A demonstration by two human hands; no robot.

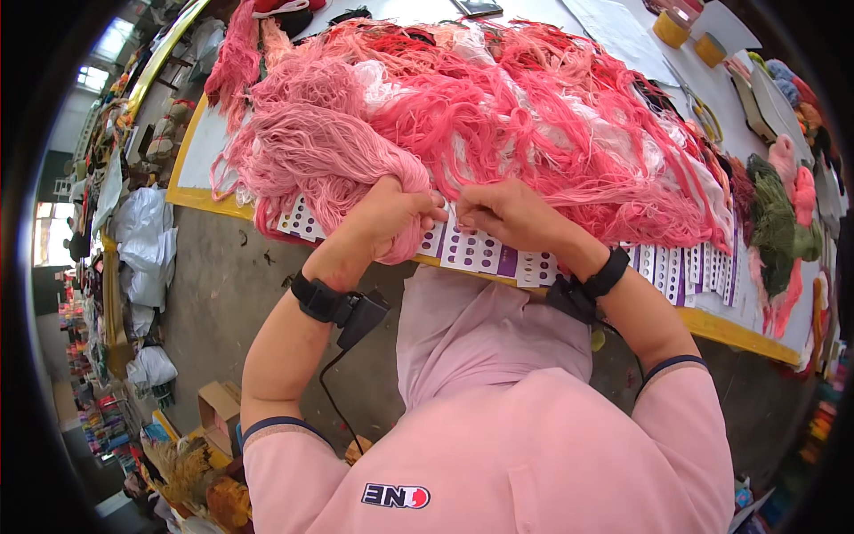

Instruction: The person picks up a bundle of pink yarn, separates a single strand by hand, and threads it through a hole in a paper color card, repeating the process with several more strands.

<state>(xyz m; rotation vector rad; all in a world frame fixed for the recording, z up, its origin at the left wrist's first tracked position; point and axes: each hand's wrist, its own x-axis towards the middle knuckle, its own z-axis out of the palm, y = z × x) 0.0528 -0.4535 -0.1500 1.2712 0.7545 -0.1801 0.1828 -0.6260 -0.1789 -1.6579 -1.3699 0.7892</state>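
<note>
My left hand (388, 217) is closed around a thick hank of light pink thread (329, 147) at the table's near edge. The hank's loose strands spread to the far left, and its end hangs below my fist. Just to the right, my right hand (511, 214) has its fingers curled into a pinch; whatever they hold, if anything, is too small to make out. Under both hands lie white and purple cards with rows of round holes (471, 252). Beyond them a large tangled pile of coral pink, red and white threads (534, 133) covers the table.
The table (200, 160) has a yellow edge. Scissors (703, 111) and yellow tape rolls (672, 28) lie at the far right. Green yarn hanks (774, 222) hang over the right side. A cardboard box (218, 411) stands on the floor at left, near white plastic bags (147, 245).
</note>
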